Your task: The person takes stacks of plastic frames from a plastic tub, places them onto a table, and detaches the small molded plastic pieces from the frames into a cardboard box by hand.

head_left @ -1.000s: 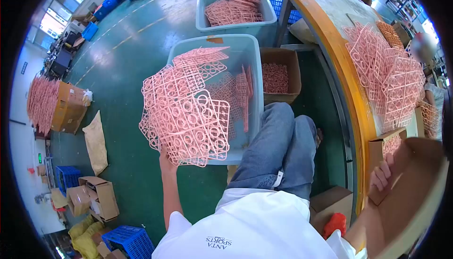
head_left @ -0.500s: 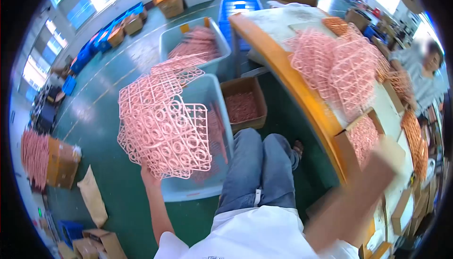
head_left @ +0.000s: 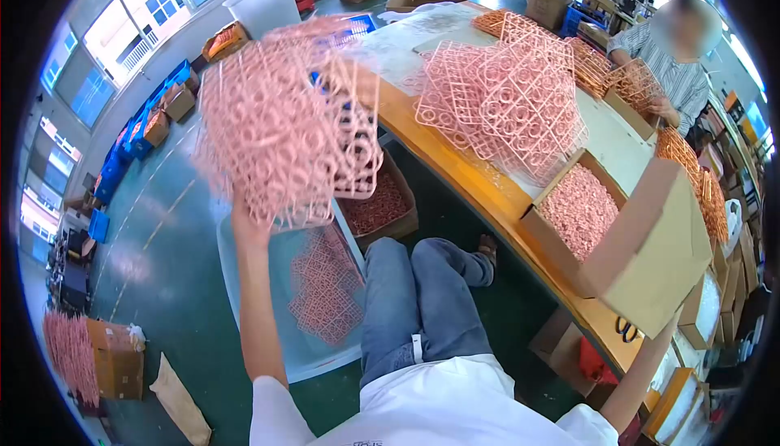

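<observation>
My left hand (head_left: 253,220) grips a thick stack of pink plastic grid frames (head_left: 284,133) with small rings in them, raised at the left and blurred by motion. Beneath it stands a light blue tub (head_left: 231,283) with several pink frames (head_left: 327,283) lying inside. At the table's near right, my right hand (head_left: 669,326) is mostly hidden behind a folded piece of cardboard (head_left: 662,255), which it appears to hold by the lower edge. Beside the cardboard is an open carton (head_left: 546,223) full of small pink pieces (head_left: 578,210).
A heap of pink frames (head_left: 512,97) lies on the orange-edged table (head_left: 479,194). Across the table a person (head_left: 678,64) handles orange frames (head_left: 638,84). Black scissors (head_left: 626,330) rest near the table edge. A box of pink pieces (head_left: 382,210) stands on the floor.
My left hand has lifted the stack of frames up from over the tub. The cardboard at my right has moved up and right, beside the carton. The view has turned rightward.
</observation>
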